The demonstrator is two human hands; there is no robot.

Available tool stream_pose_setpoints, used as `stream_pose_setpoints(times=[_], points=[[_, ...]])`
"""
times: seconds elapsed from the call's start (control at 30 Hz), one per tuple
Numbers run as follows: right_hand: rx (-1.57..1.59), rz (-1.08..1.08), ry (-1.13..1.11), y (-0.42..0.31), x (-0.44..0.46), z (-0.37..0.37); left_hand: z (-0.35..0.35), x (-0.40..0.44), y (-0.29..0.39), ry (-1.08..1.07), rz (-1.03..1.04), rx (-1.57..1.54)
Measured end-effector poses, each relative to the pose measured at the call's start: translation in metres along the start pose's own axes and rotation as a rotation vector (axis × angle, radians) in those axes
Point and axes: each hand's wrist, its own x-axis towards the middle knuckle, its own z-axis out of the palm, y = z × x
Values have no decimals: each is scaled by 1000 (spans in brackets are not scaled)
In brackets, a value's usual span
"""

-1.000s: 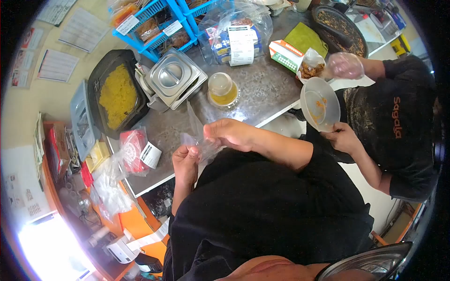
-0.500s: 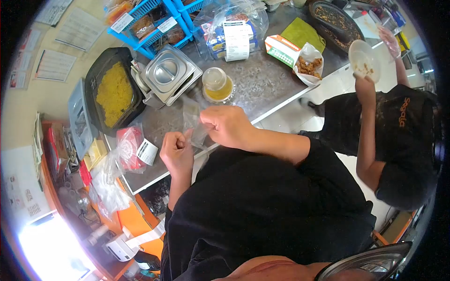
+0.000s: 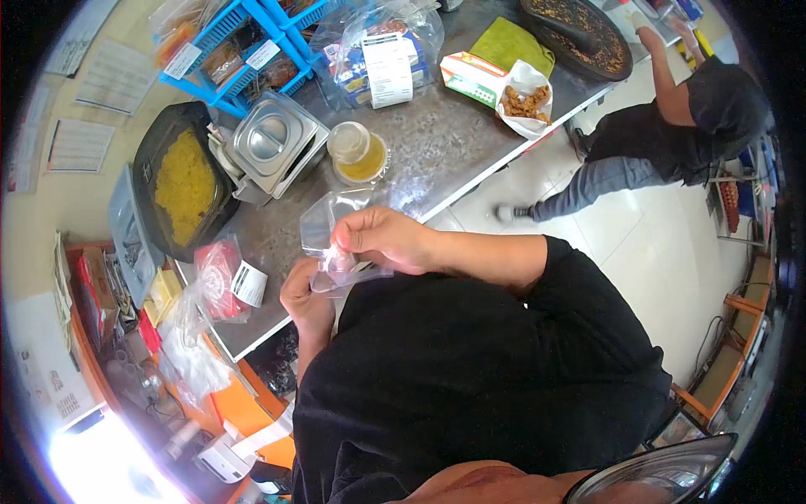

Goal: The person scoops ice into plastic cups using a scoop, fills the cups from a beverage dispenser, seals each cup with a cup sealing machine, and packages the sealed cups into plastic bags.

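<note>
A small clear plastic bag (image 3: 317,225) is stretched between my two hands at the counter's front edge. My right hand (image 3: 388,240) is closed, with thumb and fingers pinching the bag's upper part. My left hand (image 3: 307,296) is closed on the bag's lower left side; its fingertips are partly hidden by the film. Just beyond the bag stands a clear plastic container of yellow liquid (image 3: 367,165), with a smaller cup-like top (image 3: 346,139) over it. A lidded steel container (image 3: 265,139) sits to its left.
A black tray of yellow food (image 3: 182,181) stands at the left. Along the back are blue baskets (image 3: 220,63), a bag of packages with a slip (image 3: 389,71), and a carton (image 3: 468,80) beside fried food in paper (image 3: 525,102). A wrapped red packet (image 3: 220,281) lies near my left hand. A co-worker (image 3: 646,134) stands right.
My hands have drawn closer together, and the bag has opened out more between them. The co-worker has moved away from the counter's corner; the plate they held is out of sight.
</note>
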Motion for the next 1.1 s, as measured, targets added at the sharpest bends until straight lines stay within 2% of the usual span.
stream_pose_setpoints(times=[0.07,0.13,0.17,0.2,0.23,0.3,0.4,0.47,0.5,0.57,0.6,0.67,0.7,0.73,0.8,0.9,0.93,1.03,1.1], points=[[236,77,-34,10,3,-9,1,-7,-6,42,-217,-318],[103,232,-46,8,1,-19,6,-11,-6,159,-489,-741],[35,305,-50,3,0,-18,9,-10,0,138,-508,-846],[-143,257,26,-2,-4,-7,14,-8,8,118,-525,-955],[-157,267,36,-4,-5,-5,16,-8,12,98,-547,-1062],[-181,292,58,-4,-6,-2,17,-12,8,46,-550,-1069],[143,171,46,2,-9,-5,10,-15,1,-42,-476,-1042],[424,133,143,0,-9,-4,9,-12,-3,-98,-365,-1077],[563,113,192,-2,-9,-4,12,-11,4,-42,-377,-983],[194,57,76,-6,-7,-12,20,-7,24,61,-400,-794],[12,27,22,-7,-8,-15,20,-7,25,74,-422,-606],[-562,-182,126,-3,-12,-15,16,-8,24,99,-462,-230],[-852,-287,175,-1,-14,-14,13,-10,14,126,-369,-131],[-786,-288,199,3,-12,-17,10,-12,-6,154,-270,-35],[-952,-420,209,-4,-16,-15,3,-11,-12,223,-48,198],[-1046,-585,248,-13,-18,-13,14,-5,4,421,-87,-75],[-1051,-635,269,-14,-19,-13,16,-1,24,391,-336,-61],[-1187,-760,161,-9,-14,-18,17,2,4,222,-293,-45],[-1219,-662,102,6,-13,-19,25,-2,-11,100,-199,-14]])
